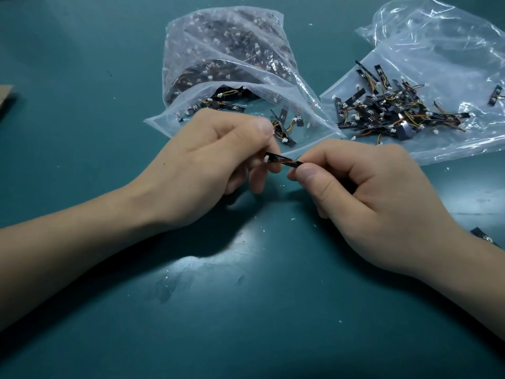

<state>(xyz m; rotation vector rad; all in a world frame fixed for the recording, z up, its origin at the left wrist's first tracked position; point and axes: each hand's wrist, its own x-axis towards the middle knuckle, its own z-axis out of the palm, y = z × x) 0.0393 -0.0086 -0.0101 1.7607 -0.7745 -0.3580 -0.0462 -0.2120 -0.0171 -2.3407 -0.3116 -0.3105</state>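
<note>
We have one small black board in hand above the middle of the surface, held between both hands. The left hand pinches the end with the white connector. The right hand has its grip closed on the other end, thumb against forefinger. We cannot tell exactly what is being done to the piece.

Toward the far edge, just past the left hand, lies a full bag with its mouth open toward us and a few boards spilling out. Near the far right corner a pile of boards rests on a flat bag. We judge that pile to be finished pieces. With the full bag so packed, most of the work lies ahead of us. One stray board sits at the right edge.
</note>
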